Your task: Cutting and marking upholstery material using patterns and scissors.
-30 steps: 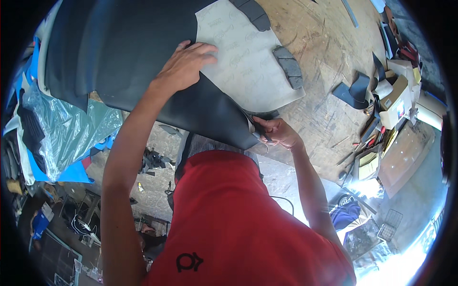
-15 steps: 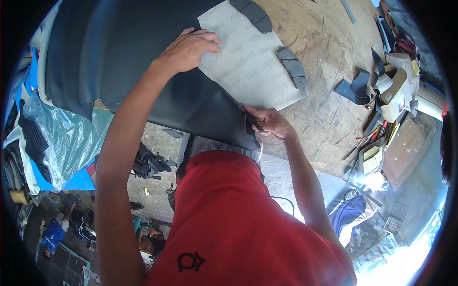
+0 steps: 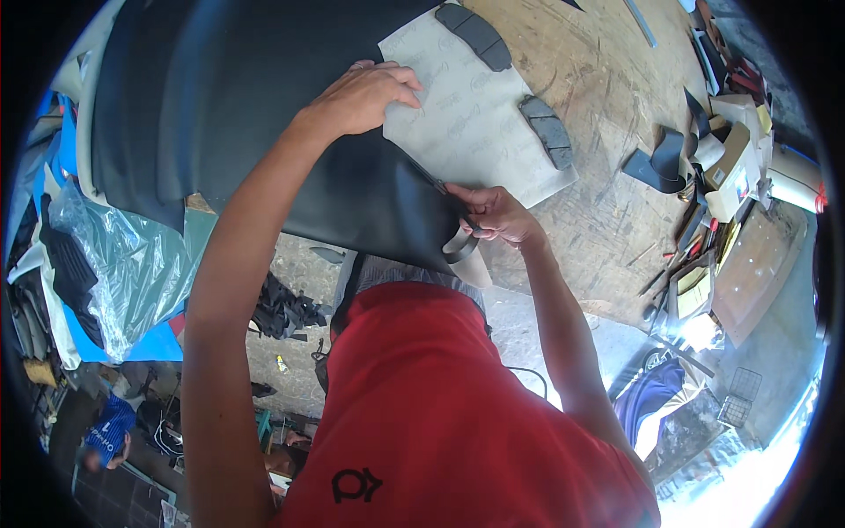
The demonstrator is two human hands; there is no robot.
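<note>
A wide black sheet, smooth like leather or vinyl (image 3: 255, 114), covers the left of the table and hangs over its near edge. Beside it lies a pale sheet with faint repeated print (image 3: 475, 114). My left hand (image 3: 365, 97) rests palm down where the two sheets meet, its fingers bent but apart on the pale one. At the near right corner of the black sheet, my right hand (image 3: 497, 216) is closed round dark-handled scissors (image 3: 462, 246). Their blades are mostly hidden along the sheet's edge. Two dark grey brake pads (image 3: 475, 37) (image 3: 547, 132) sit on the pale sheet.
The wooden tabletop (image 3: 607, 88) extends to the right. Boxes and scraps (image 3: 726, 167) crowd its right edge, with a curved dark strip (image 3: 660, 165) close by. Clear plastic wrapping (image 3: 132, 273) lies at the left. A person in blue (image 3: 110, 431) is at the lower left.
The view has shifted slightly. The black sheet's near right corner is now folded, with a pale underside showing below my right hand. My left hand stays at the joint of the sheets.
</note>
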